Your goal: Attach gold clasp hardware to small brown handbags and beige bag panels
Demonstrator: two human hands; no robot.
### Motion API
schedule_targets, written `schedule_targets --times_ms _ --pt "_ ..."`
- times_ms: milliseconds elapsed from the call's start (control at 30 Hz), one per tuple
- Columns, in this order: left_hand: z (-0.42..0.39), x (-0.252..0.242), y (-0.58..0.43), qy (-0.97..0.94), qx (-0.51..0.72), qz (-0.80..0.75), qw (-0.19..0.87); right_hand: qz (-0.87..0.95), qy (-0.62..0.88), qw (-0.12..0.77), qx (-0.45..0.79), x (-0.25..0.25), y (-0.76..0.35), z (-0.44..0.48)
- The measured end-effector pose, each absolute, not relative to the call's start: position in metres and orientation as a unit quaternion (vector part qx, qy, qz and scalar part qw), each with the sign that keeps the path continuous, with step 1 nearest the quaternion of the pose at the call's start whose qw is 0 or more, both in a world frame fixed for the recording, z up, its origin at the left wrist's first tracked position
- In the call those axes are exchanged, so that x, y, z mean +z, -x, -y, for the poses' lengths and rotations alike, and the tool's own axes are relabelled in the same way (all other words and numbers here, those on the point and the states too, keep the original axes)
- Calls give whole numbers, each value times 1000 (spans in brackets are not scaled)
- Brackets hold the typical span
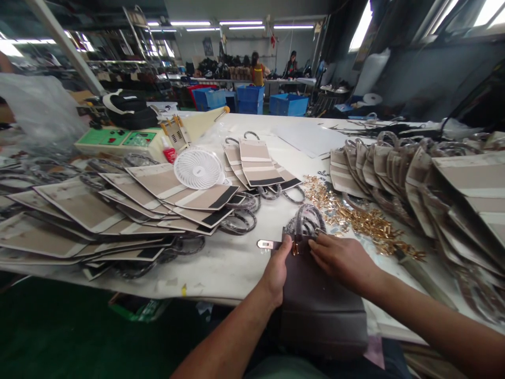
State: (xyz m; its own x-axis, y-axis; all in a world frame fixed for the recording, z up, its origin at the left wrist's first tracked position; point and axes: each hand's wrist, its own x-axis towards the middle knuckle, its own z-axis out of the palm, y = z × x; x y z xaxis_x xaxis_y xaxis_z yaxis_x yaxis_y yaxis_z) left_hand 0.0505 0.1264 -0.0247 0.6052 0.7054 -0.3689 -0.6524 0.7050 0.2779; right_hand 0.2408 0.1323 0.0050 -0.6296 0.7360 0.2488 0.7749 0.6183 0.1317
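A dark brown leather handbag panel (321,302) lies at the table's front edge, its lower part over my lap. My left hand (276,268) grips its upper left side, thumb on the front face and fingers behind. My right hand (341,258) is closed at its upper right edge, fingertips curled against the leather; whether a small part is also in them is hidden. Between the hands sits a gold metal fitting (295,248). A strap with a gold slotted plate (266,244) sticks out to the left. Plastic-wrapped handles (303,218) stand beyond the top edge.
Loose gold fittings (366,223) are heaped right of centre. Stacked beige-lined panels (145,200) fill the left, more panels (379,163) the right. A white fan (199,168) rests on the left stack, near a green-topped machine (118,138). Blue bins (289,104) and people stand far back.
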Motion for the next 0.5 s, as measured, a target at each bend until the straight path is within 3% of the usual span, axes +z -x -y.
schedule_targets --times_ms 333,500 --pt "-126 -19 -48 -40 355 -181 916 900 425 86 -50 2 -252 -131" --pt "-125 -24 -49 -38 368 -197 908 878 459 135 11 3 -254 -136"
